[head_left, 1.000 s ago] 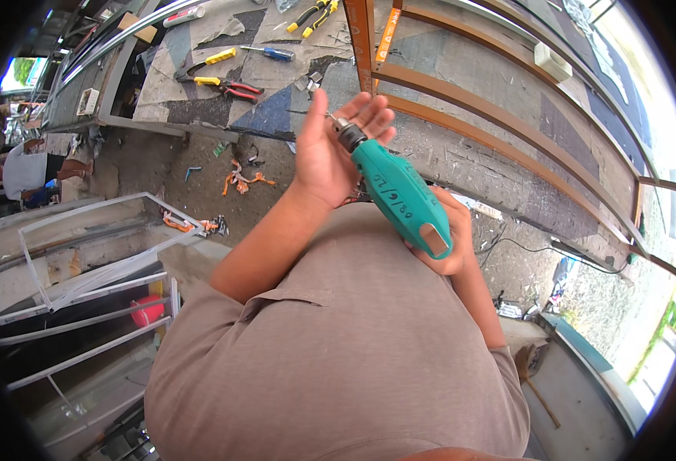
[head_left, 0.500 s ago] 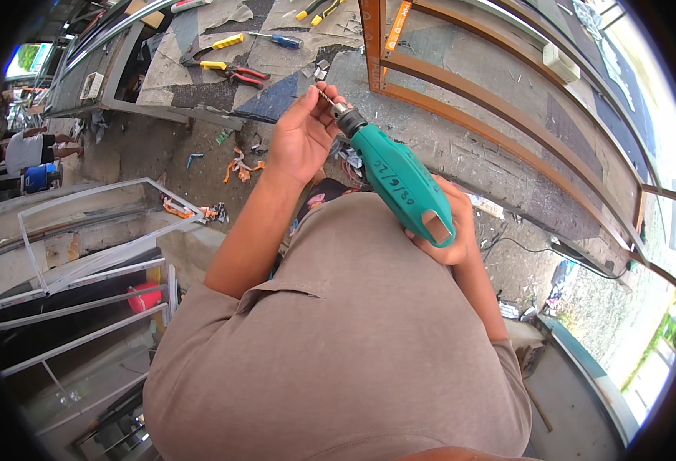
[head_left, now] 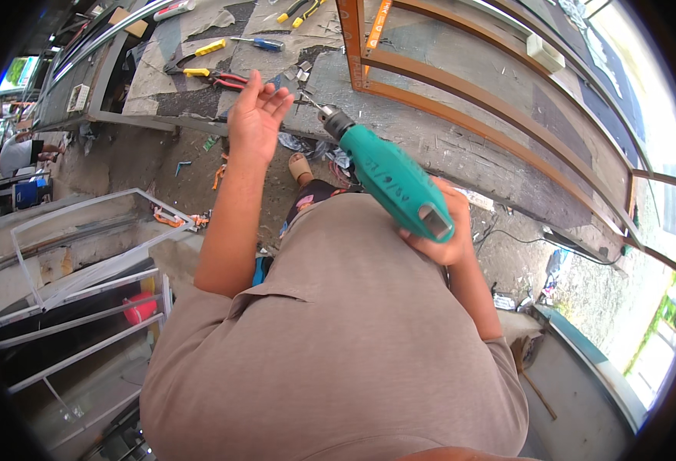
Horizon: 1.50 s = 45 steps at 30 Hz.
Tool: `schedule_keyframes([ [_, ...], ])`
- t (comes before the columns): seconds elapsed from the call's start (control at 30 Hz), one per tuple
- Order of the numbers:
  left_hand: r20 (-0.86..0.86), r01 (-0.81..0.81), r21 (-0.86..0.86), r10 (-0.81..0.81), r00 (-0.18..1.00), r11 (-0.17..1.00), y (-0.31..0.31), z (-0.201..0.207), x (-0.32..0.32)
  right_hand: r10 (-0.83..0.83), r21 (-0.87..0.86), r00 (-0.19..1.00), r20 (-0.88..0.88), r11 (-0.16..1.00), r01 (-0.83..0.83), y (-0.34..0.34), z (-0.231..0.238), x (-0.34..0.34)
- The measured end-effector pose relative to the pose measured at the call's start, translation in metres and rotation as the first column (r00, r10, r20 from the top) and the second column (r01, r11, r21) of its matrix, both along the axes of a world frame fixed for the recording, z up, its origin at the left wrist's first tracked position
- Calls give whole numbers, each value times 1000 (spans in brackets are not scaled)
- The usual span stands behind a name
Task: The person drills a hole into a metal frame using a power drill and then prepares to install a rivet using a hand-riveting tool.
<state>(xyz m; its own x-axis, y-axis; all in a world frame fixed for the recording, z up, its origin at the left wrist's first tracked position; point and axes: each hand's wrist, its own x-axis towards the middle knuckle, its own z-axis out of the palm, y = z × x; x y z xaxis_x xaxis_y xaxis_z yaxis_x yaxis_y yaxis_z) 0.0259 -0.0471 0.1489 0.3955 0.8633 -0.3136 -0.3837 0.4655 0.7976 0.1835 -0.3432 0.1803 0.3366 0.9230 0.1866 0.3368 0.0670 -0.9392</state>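
Note:
A green power drill with a black chuck is gripped in my right hand, whose fingers wrap round its handle. A thin drill bit sticks out of the chuck toward the bench. My left hand is raised to the left of the bit, palm up with fingers apart and nothing in it. Just beyond that hand lie red-handled pliers and yellow-handled pliers, the red pair partly hidden behind its fingertips. A blue screwdriver rests farther back.
A brown metal frame stands on the worn workbench at right. More yellow-and-black-handled pliers lie at the back. White frames lean at left, near a red round object. A black cable crosses the littered floor.
My left hand has drawn away from the drill bit to the left and opened. The drill stays in my right hand, its tip turned slightly left.

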Motion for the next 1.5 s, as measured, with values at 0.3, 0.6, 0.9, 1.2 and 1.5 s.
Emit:
schedule_keyframes([
  [0.3,-27,102,607,-108,994,788,57,35,84,-176,-124,785,-594,984,127,12,65,40],
  [0.6,103,205,780,-445,890,591,58,99,189,-305,-354,835,-459,924,143,75,108,67],
  [0.9,105,260,790,-541,835,555,49,98,184,-426,-464,820,-382,856,229,93,134,39],
  [1.2,40,269,852,-569,821,449,55,103,184,-495,-451,765,-413,841,300,104,137,14],
  [1.5,-81,329,864,-538,839,382,55,105,180,-546,-486,769,-332,798,357,100,132,11],
])
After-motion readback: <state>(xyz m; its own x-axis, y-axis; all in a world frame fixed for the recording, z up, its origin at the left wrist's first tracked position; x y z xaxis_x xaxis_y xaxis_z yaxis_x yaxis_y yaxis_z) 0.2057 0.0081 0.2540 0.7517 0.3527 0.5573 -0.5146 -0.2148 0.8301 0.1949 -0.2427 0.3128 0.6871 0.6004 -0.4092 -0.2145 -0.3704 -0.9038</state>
